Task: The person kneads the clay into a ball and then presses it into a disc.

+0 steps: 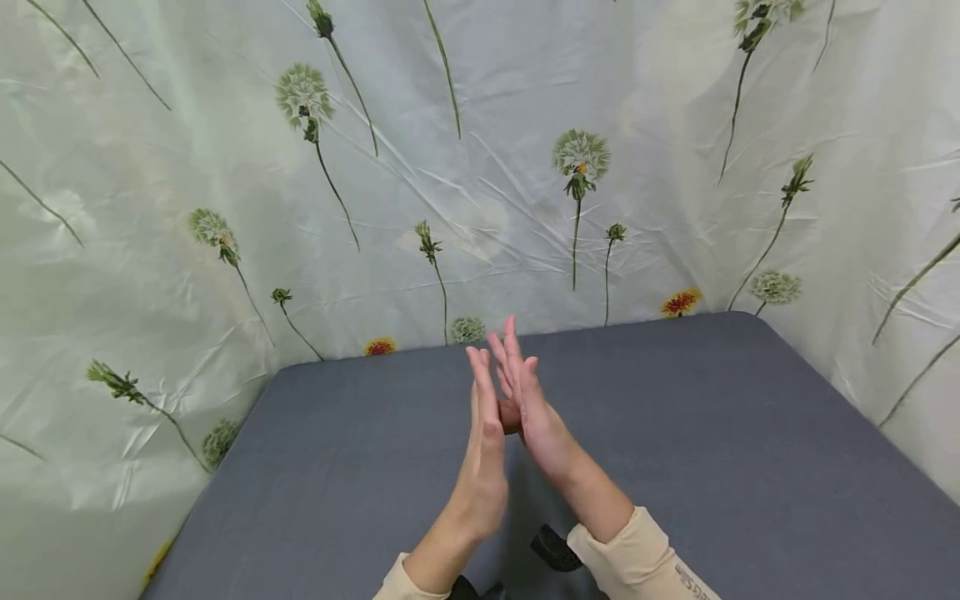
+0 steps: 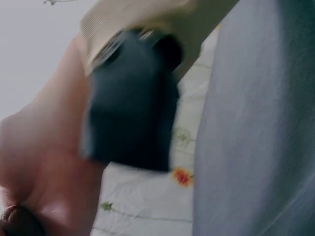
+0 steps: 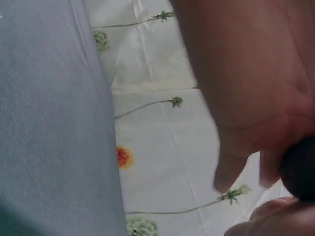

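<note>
A small brown rounded lump (image 1: 510, 417), like a ball of clay, sits between two facing palms above the table. My left hand (image 1: 483, 454) touches it from the left, fingers straight and pointing up and away. On the other side my right hand (image 1: 546, 429) presses against it, its fingers also extended and slightly spread. In the right wrist view the lump (image 3: 301, 169) looks dark beside a palm. Only part of the dark lump (image 2: 22, 222) shows at the lower left corner of the left wrist view. The palms cover much of its surface.
A grey cloth-covered table (image 1: 360, 467) lies under the hands. Behind it hangs a pale curtain (image 1: 480, 183) printed with dandelions. Black devices are at the wrists, one (image 1: 555, 548) by the right cream sleeve (image 1: 630, 550).
</note>
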The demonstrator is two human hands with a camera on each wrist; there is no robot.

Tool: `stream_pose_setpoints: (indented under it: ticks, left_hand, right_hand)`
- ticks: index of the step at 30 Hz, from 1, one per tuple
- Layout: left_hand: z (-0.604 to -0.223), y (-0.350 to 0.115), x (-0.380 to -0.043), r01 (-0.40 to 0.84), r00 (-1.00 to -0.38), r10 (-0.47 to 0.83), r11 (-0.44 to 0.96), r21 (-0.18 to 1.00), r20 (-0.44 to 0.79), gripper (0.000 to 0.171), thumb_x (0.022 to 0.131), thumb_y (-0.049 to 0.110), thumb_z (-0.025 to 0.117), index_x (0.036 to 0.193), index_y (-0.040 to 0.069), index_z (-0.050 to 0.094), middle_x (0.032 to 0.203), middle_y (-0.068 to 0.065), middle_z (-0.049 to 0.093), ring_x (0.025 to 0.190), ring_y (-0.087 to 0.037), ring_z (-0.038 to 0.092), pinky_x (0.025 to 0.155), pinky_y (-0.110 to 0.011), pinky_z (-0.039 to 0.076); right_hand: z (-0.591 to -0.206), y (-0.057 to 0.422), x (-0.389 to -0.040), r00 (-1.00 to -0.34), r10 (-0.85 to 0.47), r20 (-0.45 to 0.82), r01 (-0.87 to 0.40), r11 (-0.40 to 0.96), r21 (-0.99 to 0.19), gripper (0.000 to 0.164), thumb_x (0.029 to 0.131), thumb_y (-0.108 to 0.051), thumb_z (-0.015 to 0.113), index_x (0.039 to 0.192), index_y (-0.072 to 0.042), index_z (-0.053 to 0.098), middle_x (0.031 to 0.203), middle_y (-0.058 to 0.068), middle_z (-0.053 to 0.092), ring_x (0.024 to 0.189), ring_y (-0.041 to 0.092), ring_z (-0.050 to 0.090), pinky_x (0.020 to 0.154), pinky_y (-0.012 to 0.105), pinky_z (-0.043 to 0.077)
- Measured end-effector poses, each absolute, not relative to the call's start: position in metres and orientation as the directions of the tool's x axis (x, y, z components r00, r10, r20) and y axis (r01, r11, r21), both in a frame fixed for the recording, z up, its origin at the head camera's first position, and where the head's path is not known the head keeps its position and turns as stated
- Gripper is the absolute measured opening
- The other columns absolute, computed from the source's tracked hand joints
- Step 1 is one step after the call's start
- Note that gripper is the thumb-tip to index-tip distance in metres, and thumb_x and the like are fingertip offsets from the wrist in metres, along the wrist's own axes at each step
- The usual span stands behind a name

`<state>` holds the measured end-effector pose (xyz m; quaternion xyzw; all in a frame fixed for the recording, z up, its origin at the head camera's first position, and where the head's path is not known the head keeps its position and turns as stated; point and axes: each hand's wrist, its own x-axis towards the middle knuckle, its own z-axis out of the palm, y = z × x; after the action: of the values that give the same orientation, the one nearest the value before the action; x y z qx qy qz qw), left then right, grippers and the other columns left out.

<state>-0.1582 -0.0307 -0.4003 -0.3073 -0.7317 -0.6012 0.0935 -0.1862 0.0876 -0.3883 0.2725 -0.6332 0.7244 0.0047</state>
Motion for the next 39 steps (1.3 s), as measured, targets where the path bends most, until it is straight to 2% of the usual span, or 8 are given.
stream_pose_setpoints:
  ticks: [2,3,7,10,18,25,32,39]
  left_hand:
    - [-0.395,-0.039,-0.162,0.554,-0.811,0.278,0.081,0.828,0.515,0.071,0.111,0.065,0.0,0.169,0.03,-0.022,0.18,0.002,-0.019,0.168,-0.035,-0.009,0.122,-0.082,-0.006]
    - [-0.393,-0.044,-0.165,0.547,-0.821,0.251,0.092,0.832,0.512,0.071,0.11,0.066,-0.001,0.169,0.032,-0.023,0.181,0.002,-0.016,0.165,-0.039,0.013,0.125,-0.077,0.006]
    - [-0.389,-0.058,-0.175,0.476,-0.869,0.199,0.081,0.876,0.454,0.068,0.11,0.068,-0.002,0.167,0.038,-0.025,0.182,0.003,-0.008,0.163,-0.035,0.023,0.125,-0.069,0.02]
    - [-0.394,-0.058,-0.179,0.452,-0.877,0.219,0.079,0.888,0.427,0.068,0.111,0.065,-0.002,0.168,0.036,-0.025,0.182,0.001,-0.007,0.169,-0.03,-0.005,0.129,-0.071,0.01]
    - [-0.403,-0.026,-0.155,0.474,-0.834,0.382,0.124,0.872,0.399,0.059,0.115,0.05,-0.003,0.168,0.033,-0.024,0.181,0.005,-0.015,0.168,-0.027,-0.015,0.127,-0.077,-0.001]
    - [-0.386,-0.035,-0.156,0.5,-0.832,0.319,0.078,0.862,0.454,0.067,0.112,0.061,-0.003,0.17,0.03,-0.018,0.182,0.007,-0.009,0.168,-0.024,-0.009,0.129,-0.071,0.0]
    - [-0.381,-0.067,-0.187,0.402,-0.886,0.259,0.02,0.915,0.384,0.078,0.105,0.076,-0.002,0.171,0.036,-0.011,0.182,0.008,-0.004,0.169,-0.02,-0.009,0.131,-0.068,-0.004]
    - [-0.388,-0.046,-0.169,0.512,-0.806,0.392,0.082,0.855,0.444,0.071,0.112,0.062,-0.004,0.171,0.024,-0.014,0.181,0.004,-0.012,0.168,-0.023,-0.013,0.132,-0.066,-0.004]
  right_hand:
    - [-0.391,0.079,-0.186,-0.843,-0.375,0.386,-0.347,-0.169,-0.922,0.071,0.108,-0.07,-0.001,0.17,-0.039,-0.016,0.183,0.001,-0.002,0.17,0.029,-0.003,0.132,0.068,-0.003]
    - [-0.392,0.073,-0.185,-0.837,-0.387,0.387,-0.352,-0.161,-0.922,0.071,0.109,-0.069,-0.001,0.171,-0.037,-0.015,0.183,0.001,-0.003,0.17,0.029,-0.003,0.131,0.069,-0.003]
    - [-0.397,0.056,-0.177,-0.818,-0.379,0.432,-0.403,-0.157,-0.901,0.068,0.115,-0.056,0.002,0.174,-0.024,-0.007,0.183,0.004,-0.004,0.169,0.034,0.004,0.129,0.073,0.002]
    - [-0.399,0.054,-0.175,-0.824,-0.321,0.467,-0.434,-0.171,-0.884,0.066,0.117,-0.049,0.005,0.175,-0.017,0.001,0.183,0.007,0.002,0.166,0.036,0.012,0.129,0.071,0.008]
    - [-0.391,0.089,-0.187,-0.84,-0.174,0.513,-0.48,-0.202,-0.854,0.078,0.112,-0.068,0.009,0.175,-0.021,0.012,0.18,0.012,0.02,0.169,0.037,0.011,0.13,0.071,0.011]
    - [-0.402,0.08,-0.187,-0.852,-0.282,0.441,-0.371,-0.27,-0.888,0.078,0.112,-0.065,0.004,0.175,-0.02,-0.001,0.181,0.014,0.014,0.168,0.034,0.013,0.127,0.032,0.033]
    - [-0.402,0.053,-0.166,-0.792,-0.344,0.504,-0.461,-0.204,-0.864,0.066,0.118,-0.051,0.008,0.175,-0.017,0.004,0.183,0.005,0.002,0.169,0.029,-0.003,0.129,0.072,0.001]
    - [-0.388,0.078,-0.18,-0.805,-0.191,0.561,-0.54,-0.156,-0.827,0.073,0.116,-0.056,0.006,0.174,-0.012,0.014,0.181,0.011,0.019,0.165,0.032,0.026,0.125,0.022,0.029]
